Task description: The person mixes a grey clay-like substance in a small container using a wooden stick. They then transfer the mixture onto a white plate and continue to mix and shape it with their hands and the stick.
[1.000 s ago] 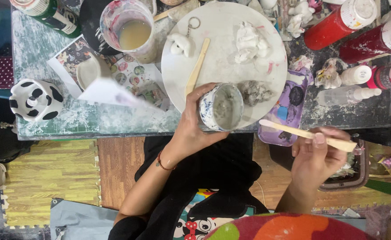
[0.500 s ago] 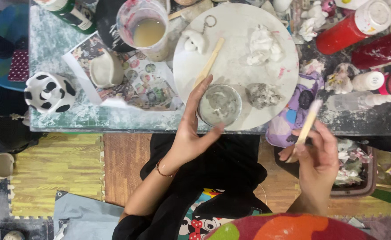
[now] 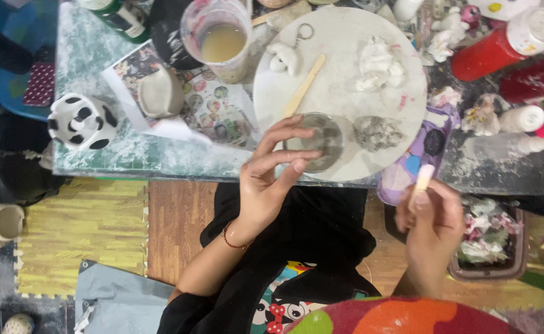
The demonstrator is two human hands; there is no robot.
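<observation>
My left hand (image 3: 266, 185) hangs over the near edge of the table (image 3: 123, 154), fingers loosely spread and curled, fingertips touching the rim of the small round cup (image 3: 323, 141). The cup stands on the near edge of the white round board (image 3: 346, 74); whether the fingers actually clamp it, I cannot tell. My right hand (image 3: 433, 226), off the table near its right corner, pinches a flat wooden stick (image 3: 421, 180) upright. I judge this a mixing step: steady the cup, then lower the stick into it without tipping it.
</observation>
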